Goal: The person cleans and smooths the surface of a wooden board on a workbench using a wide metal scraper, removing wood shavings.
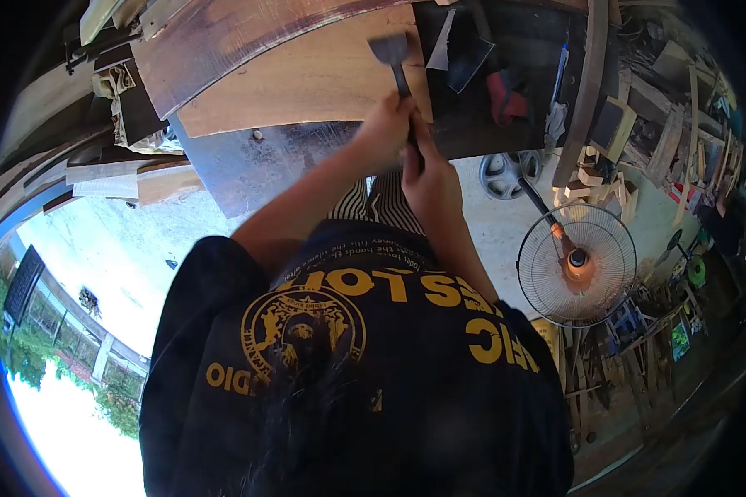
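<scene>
A scraper (389, 50) with a wide flat blade and a dark handle points away from me over a curved wooden board (307, 83). My left hand (386, 126) is closed around the upper part of the handle, near the blade. Lower down, my right hand (429, 178) is wrapped round the handle's end. The blade is over the right part of the board; whether it touches the wood I cannot tell. Beneath the board lies a grey metal-like sheet (249, 161).
A red and black item (507, 98) and a blue pen-like object (560, 70) lie on the dark surface to the right. A standing fan (577, 263) is at my right. Wood pieces (613, 128) are piled beyond it.
</scene>
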A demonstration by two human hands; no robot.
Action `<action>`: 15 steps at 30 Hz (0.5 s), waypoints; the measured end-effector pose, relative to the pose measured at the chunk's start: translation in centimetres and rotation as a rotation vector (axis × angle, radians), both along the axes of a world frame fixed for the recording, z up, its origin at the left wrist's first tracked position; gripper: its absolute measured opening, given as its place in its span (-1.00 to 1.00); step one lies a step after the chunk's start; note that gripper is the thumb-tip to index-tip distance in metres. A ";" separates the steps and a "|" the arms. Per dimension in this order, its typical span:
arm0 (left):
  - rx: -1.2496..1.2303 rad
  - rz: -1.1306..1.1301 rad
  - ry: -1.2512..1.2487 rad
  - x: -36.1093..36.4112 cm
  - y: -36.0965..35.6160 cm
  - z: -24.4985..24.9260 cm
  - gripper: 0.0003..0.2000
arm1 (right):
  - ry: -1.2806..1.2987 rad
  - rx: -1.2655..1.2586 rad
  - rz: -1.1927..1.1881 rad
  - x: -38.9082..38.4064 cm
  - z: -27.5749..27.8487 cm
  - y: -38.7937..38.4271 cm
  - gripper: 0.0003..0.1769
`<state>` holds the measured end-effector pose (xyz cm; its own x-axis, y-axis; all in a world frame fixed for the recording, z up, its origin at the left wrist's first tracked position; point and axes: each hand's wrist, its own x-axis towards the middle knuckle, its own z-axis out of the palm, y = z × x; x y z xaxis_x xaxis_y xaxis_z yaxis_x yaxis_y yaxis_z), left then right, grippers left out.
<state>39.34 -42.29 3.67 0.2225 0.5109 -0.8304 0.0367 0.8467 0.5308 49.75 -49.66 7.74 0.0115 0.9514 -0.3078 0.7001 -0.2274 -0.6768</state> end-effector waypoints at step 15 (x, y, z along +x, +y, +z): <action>-0.046 -0.048 -0.092 -0.7 0.4 0.7 -0.74 | 0.180 -0.013 0.007 0.9 1.2 -1.1 -0.42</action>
<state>38.65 -41.88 4.35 0.3224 0.4598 -0.8274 0.0303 0.8687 0.4945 50.68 -50.75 8.91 -0.0510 0.9472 -0.3164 0.5696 -0.2327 -0.7883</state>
